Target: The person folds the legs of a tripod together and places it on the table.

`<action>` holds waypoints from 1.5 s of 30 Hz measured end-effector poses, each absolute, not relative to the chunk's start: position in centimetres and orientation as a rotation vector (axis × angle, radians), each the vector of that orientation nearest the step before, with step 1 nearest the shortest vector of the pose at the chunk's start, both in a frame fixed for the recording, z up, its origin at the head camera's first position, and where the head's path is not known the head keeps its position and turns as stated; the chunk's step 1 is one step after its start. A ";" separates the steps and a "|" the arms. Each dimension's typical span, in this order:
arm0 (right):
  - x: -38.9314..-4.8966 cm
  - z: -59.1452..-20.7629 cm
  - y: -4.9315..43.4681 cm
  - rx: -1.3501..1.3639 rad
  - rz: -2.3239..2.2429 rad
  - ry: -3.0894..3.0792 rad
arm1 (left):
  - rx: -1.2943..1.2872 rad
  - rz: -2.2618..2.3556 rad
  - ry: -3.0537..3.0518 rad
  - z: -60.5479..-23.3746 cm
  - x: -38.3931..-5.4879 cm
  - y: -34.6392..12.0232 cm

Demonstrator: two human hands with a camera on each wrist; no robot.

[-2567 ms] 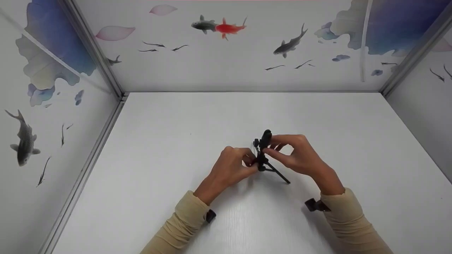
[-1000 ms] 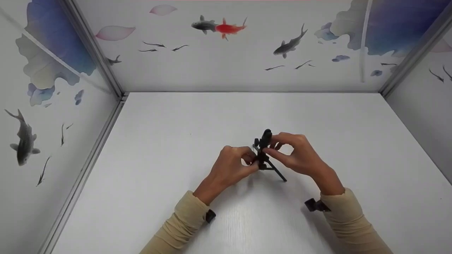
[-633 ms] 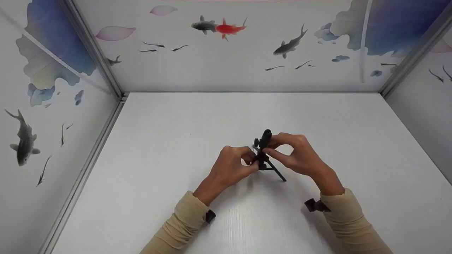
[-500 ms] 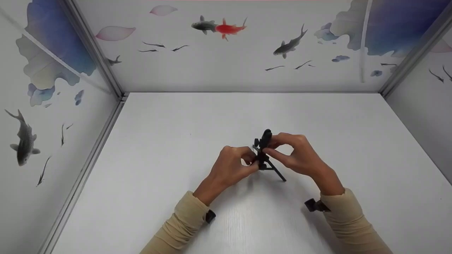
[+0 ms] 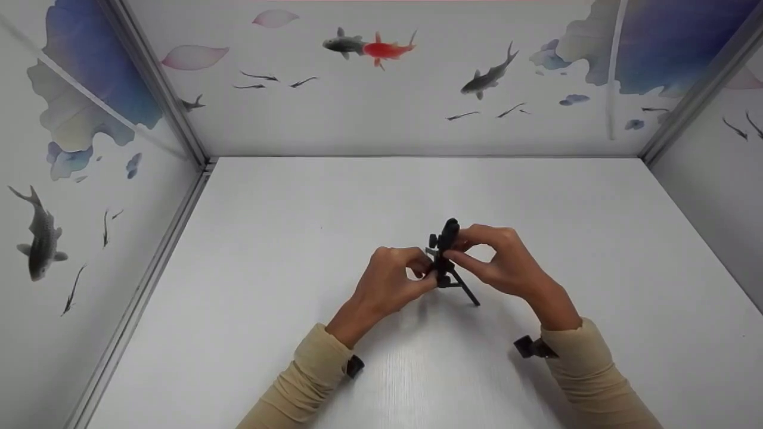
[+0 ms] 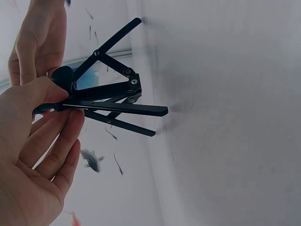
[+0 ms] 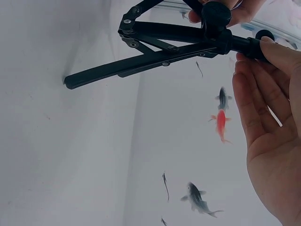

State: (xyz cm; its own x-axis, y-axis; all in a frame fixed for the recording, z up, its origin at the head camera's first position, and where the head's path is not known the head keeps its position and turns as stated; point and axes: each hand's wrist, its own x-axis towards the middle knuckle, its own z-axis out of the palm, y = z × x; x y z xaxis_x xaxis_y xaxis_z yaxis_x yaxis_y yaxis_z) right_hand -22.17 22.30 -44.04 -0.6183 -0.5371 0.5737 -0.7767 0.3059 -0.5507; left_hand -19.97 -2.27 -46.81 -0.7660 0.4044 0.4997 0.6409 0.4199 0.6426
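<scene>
A small black tripod [image 5: 451, 231] stands upright over the white table, its legs spread. My left hand [image 5: 390, 280] grips it near the top of the legs; in the left wrist view, thumb and fingers pinch it beside a round knob [image 6: 63, 77]. My right hand [image 5: 503, 260] holds the upper part from the right side. In the right wrist view, the right thumb and fingers pinch the centre column [image 7: 241, 44] above the collar. The hinged legs [image 6: 122, 108] and their braces show well there, with leg tips at the table. Fingers hide part of the collar in the head view.
The white table [image 5: 286, 202] is bounded by panels printed with fish and lotus leaves at the back, left and right. A metal rail [image 5: 143, 286] runs along the left edge. A black wrist camera [image 5: 354, 365] sits at the left cuff, another camera [image 5: 524, 345] at the right.
The tripod has turned a little between the hands, and its visible front leg has swung slightly left. Both hands keep their hold in nearly the same place.
</scene>
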 end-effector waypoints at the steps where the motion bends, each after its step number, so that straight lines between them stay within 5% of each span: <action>1: -22.2 -44.1 22.3 1.192 1.211 -2.298 | -0.910 -1.266 -2.409 -46.9 -20.0 -2.3; 45: -22.3 -44.2 22.6 1.170 1.202 -2.333 | -0.907 -1.259 -2.344 -46.8 -19.9 -2.2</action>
